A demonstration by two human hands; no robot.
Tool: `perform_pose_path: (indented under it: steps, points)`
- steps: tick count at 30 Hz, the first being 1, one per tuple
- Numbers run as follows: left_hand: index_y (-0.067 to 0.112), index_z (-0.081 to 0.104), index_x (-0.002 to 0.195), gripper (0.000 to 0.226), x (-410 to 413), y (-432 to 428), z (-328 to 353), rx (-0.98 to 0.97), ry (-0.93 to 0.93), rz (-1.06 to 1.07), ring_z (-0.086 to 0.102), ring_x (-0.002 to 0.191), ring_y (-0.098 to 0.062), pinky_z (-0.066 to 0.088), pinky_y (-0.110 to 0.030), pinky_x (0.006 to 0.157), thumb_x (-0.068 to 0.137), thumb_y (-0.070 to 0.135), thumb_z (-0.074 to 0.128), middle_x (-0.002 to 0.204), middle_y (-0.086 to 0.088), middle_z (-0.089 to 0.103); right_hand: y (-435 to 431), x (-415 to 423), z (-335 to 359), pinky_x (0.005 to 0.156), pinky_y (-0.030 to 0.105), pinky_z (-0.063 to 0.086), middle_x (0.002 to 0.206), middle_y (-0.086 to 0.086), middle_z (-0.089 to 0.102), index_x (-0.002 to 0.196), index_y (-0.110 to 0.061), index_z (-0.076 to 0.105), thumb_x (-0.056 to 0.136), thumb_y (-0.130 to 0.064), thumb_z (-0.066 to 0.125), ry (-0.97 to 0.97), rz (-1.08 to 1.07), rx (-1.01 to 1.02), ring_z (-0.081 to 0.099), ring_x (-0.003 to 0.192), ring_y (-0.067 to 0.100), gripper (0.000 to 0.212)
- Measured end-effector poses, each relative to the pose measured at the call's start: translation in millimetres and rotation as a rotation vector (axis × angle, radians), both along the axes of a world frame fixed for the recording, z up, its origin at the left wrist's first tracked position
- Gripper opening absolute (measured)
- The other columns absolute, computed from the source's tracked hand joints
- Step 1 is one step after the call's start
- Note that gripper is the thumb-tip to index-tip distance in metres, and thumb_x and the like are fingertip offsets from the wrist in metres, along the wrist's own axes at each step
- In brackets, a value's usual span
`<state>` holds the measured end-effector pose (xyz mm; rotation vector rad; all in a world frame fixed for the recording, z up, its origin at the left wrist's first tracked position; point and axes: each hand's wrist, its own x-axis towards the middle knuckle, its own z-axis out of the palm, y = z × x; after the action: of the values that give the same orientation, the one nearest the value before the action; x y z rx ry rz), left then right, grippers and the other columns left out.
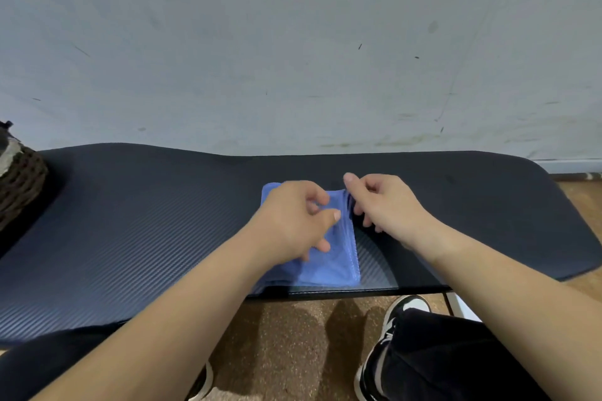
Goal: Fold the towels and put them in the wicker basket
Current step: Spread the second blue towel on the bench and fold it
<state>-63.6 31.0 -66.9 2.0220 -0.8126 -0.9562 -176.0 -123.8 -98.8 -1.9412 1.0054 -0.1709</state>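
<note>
A folded blue cloth towel [335,260] lies on a dark ribbed foam mat [136,225], near the mat's front edge and about midway along it. The left hand [293,221] rests on top of the towel, fingers curled. The right hand [381,202] is at the towel's far right corner, fingers bent around that edge. A dark brown wicker basket [19,182] stands on the mat's far left end, well apart from the towel. Behind the mat rises a scuffed pale wall [293,42].
</note>
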Motion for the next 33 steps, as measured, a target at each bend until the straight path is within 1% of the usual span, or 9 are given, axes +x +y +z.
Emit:
perform_pose_path:
  steps: [3, 5, 8, 10, 13, 17, 27, 30, 33]
  points:
    - [0.027, 0.067, 0.114, 0.022, 19, 22, -1, -0.009, -0.505, -0.014, 0.067, 0.088, -0.01, 0.051, -0.025, 0.075, 0.092, 0.029, 0.069, 0.103, 0.015, 0.065, 9, 2, 6, 0.077, 0.035, 0.052, 0.096, -0.007, 0.064, 0.102, -0.027, 0.066, 0.092, -0.062, 0.058, -0.012, 0.06, -0.419, 0.062, 0.088, 0.012, 0.038]
    - [0.027, 0.058, 0.129, 0.044, 25, 38, -9, 0.107, -0.683, -0.033, 0.057, 0.107, -0.018, 0.051, -0.035, 0.085, 0.089, 0.041, 0.069, 0.12, 0.009, 0.054, 25, 3, 12, 0.098, 0.038, 0.049, 0.124, -0.006, 0.061, 0.126, -0.028, 0.064, 0.089, -0.063, 0.057, -0.105, 0.291, -0.609, 0.056, 0.118, 0.017, 0.052]
    - [0.024, 0.043, 0.143, 0.071, 27, 52, -25, 0.296, -0.599, 0.004, 0.054, 0.114, -0.024, 0.052, -0.042, 0.089, 0.086, 0.06, 0.066, 0.127, 0.001, 0.047, 48, -4, 9, 0.129, 0.044, 0.011, 0.172, -0.001, 0.015, 0.162, -0.037, 0.025, 0.089, -0.079, 0.044, 0.109, 0.665, -0.602, 0.005, 0.16, 0.022, 0.086]
    - [0.024, 0.047, 0.133, 0.068, 26, 56, -33, 0.323, -0.54, 0.036, 0.058, 0.107, -0.022, 0.053, -0.041, 0.086, 0.084, 0.067, 0.064, 0.118, 0.003, 0.05, 48, -13, -3, 0.128, 0.047, -0.009, 0.169, -0.009, -0.027, 0.161, -0.042, -0.013, 0.089, -0.086, 0.029, 0.396, 0.758, -0.532, -0.031, 0.154, 0.015, 0.094]
    - [0.027, 0.053, 0.108, 0.051, 19, 59, -40, 0.271, -0.511, 0.084, 0.06, 0.09, -0.015, 0.055, -0.04, 0.079, 0.082, 0.07, 0.063, 0.1, 0.009, 0.059, 43, -22, -18, 0.127, 0.049, -0.013, 0.16, -0.014, -0.044, 0.155, -0.044, -0.028, 0.086, -0.089, 0.018, 0.48, 0.766, -0.486, -0.045, 0.145, 0.012, 0.094]
    - [0.029, 0.056, 0.104, 0.039, 15, 59, -37, 0.195, -0.402, 0.114, 0.063, 0.083, -0.009, 0.055, -0.036, 0.074, 0.082, 0.058, 0.069, 0.091, 0.014, 0.065, 43, -21, -22, 0.126, 0.048, -0.014, 0.16, -0.015, -0.043, 0.155, -0.044, -0.027, 0.081, -0.092, 0.014, 0.426, 0.762, -0.468, -0.045, 0.145, 0.009, 0.098]
    - [0.031, 0.059, 0.106, 0.031, 13, 49, -18, 0.026, -0.228, 0.2, 0.062, 0.081, -0.001, 0.044, -0.022, 0.065, 0.082, 0.036, 0.078, 0.089, 0.016, 0.064, 37, -22, -19, 0.126, 0.049, -0.016, 0.163, -0.013, -0.039, 0.158, -0.047, -0.018, 0.08, -0.091, 0.04, 0.399, 0.708, -0.366, -0.04, 0.148, 0.009, 0.107]
    - [0.028, 0.061, 0.106, 0.029, 6, 42, -10, -0.005, -0.252, 0.189, 0.062, 0.082, -0.003, 0.05, -0.025, 0.069, 0.082, 0.034, 0.077, 0.091, 0.013, 0.065, 27, -20, -5, 0.128, 0.045, -0.007, 0.17, -0.011, -0.02, 0.163, -0.045, 0.01, 0.081, -0.078, 0.063, 0.287, 0.635, -0.216, -0.024, 0.155, 0.009, 0.103]
    - [0.025, 0.061, 0.104, 0.029, -2, 31, -3, -0.038, -0.356, 0.143, 0.06, 0.084, -0.007, 0.051, -0.029, 0.072, 0.082, 0.039, 0.074, 0.095, 0.007, 0.062, 8, -22, -1, 0.123, 0.037, 0.025, 0.157, -0.004, 0.039, 0.139, -0.04, 0.06, 0.081, -0.071, 0.068, 0.101, 0.381, -0.192, 0.027, 0.151, 0.017, 0.067]
